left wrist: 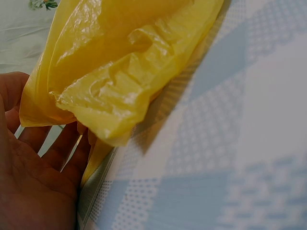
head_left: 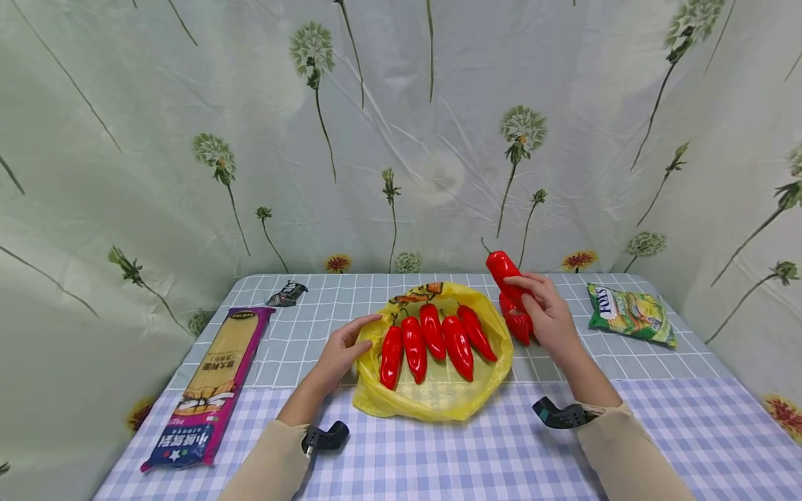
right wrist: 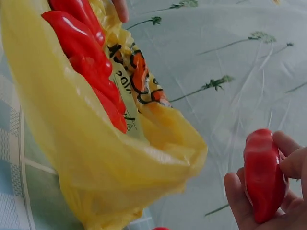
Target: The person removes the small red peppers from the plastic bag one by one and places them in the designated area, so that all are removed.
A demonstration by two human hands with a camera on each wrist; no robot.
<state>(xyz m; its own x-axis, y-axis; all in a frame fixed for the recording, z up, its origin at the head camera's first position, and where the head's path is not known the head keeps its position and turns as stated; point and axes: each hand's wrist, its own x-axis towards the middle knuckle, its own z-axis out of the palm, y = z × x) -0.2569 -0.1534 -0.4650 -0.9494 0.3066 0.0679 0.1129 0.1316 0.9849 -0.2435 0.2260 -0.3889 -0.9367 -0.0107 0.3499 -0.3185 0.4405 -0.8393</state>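
A yellow plastic bag (head_left: pixel 432 405), its mouth spread wide, lies mid-table with several glossy red peppers (head_left: pixel 457 348) side by side in it. My left hand (head_left: pixel 339 353) is at the bag's left rim, its loosely extended fingers (left wrist: pixel 62 148) against the yellow film and partly hidden behind it. To the right of the bag, my right hand (head_left: pixel 546 311) holds a red pepper (head_left: pixel 503 268), thumb and fingers around its lower part, stem end pointing up and away. Below that hand, more red pepper (head_left: pixel 518 325) shows on the table, partly covered by the fingers.
A long pasta packet (head_left: pixel 209 386) lies at the left, with a small black wrapper (head_left: pixel 287 293) beyond it. On the right is a green Fox's packet (head_left: pixel 630 314). A flower-printed curtain (head_left: pixel 401 139) hangs close behind the checked tablecloth (head_left: pixel 501 459).
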